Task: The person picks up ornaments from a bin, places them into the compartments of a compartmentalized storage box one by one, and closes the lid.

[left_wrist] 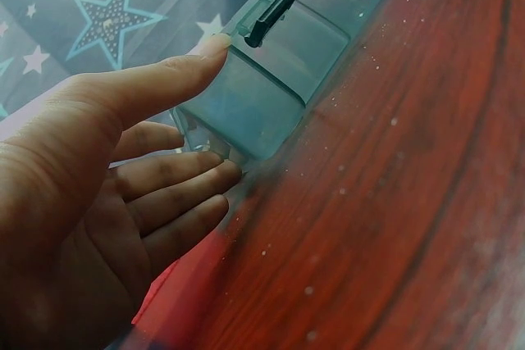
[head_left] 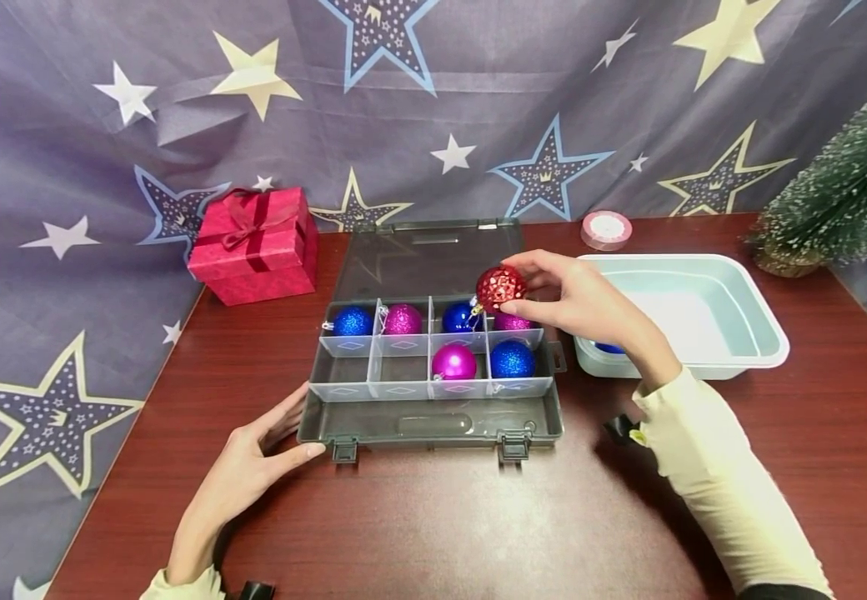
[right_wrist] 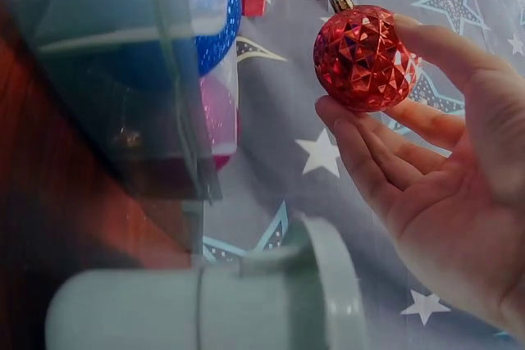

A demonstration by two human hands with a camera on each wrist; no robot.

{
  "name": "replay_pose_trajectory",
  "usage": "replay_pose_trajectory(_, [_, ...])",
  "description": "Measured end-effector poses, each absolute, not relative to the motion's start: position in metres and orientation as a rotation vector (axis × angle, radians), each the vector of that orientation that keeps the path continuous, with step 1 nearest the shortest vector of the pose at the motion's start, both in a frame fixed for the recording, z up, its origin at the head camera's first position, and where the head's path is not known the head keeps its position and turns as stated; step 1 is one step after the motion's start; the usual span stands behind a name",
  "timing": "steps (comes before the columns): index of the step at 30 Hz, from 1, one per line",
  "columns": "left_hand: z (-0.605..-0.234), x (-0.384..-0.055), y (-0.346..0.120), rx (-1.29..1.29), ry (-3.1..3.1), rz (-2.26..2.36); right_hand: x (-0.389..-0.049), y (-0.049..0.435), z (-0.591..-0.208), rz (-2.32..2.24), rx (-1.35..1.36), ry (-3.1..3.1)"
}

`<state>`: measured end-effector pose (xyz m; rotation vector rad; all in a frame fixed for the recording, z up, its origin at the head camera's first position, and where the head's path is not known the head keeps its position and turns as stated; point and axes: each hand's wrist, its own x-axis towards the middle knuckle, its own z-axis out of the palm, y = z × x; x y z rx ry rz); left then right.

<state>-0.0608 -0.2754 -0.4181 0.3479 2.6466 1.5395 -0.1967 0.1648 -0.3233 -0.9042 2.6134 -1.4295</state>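
Note:
A red faceted Christmas ball point(head_left: 500, 288) is pinched between the thumb and fingers of my right hand point(head_left: 583, 300), above the back right of a divided plastic box point(head_left: 433, 423). Its gold cap and string loop show in the right wrist view. My left hand point(head_left: 253, 458) touches the box's front left corner, thumb at the front edge, fingers straight along the left side. The back row holds a glittery blue ball point(head_left: 353, 321), a glittery pink ball point(head_left: 403, 319), a shiny blue ball point(head_left: 460, 317) and a partly hidden pink ball. In front sit a magenta ball point(head_left: 454, 362) and another blue ball point(head_left: 512, 360).
Right of the box stands a pale blue tub point(head_left: 759, 342), with something blue partly hidden behind my right wrist. Behind it lies a ribbon roll point(head_left: 606, 230). A small frosted tree point(head_left: 839, 183) stands far right, a red gift box point(head_left: 257, 246) back left. The box's lid point(head_left: 426, 262) leans open backward.

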Motion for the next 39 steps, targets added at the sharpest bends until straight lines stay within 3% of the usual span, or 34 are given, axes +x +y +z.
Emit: replay_pose_trajectory(39, [-0.419, -0.061, -0.276, 0.385, 2.652, 1.541, -0.207, 0.093, -0.323, -1.241, -1.162, 2.543])
